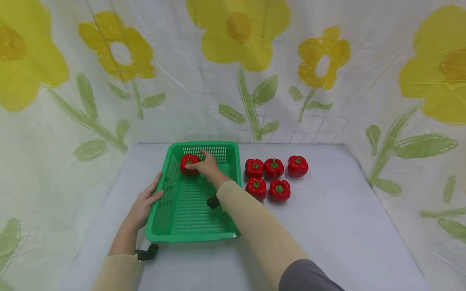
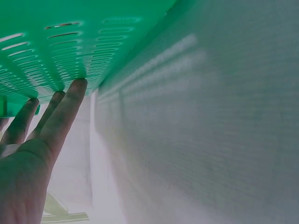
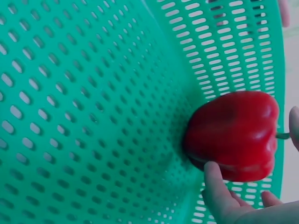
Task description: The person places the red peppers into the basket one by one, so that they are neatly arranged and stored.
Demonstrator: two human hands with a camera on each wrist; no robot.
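A red bell pepper (image 1: 189, 165) with a green stem stands in the far left corner of a green perforated basket (image 1: 193, 238). My right hand (image 1: 209, 166) reaches over the basket to it. In the right wrist view one fingertip touches the side of the pepper (image 3: 231, 135), the thumb is by the stem, and the fingers are spread rather than wrapped round it. At the basket's left side, my left hand (image 1: 142, 205) rests with straight fingers against the outer wall, as the left wrist view of that hand (image 2: 35, 156) shows.
Right of the basket, several more red bell peppers (image 1: 279, 190) stand close together on the white table (image 1: 327, 226). One pepper (image 1: 297, 166) sits a little apart at their far right. White sheeting with painted yellow flowers (image 1: 238, 28) surrounds the table at the back and sides.
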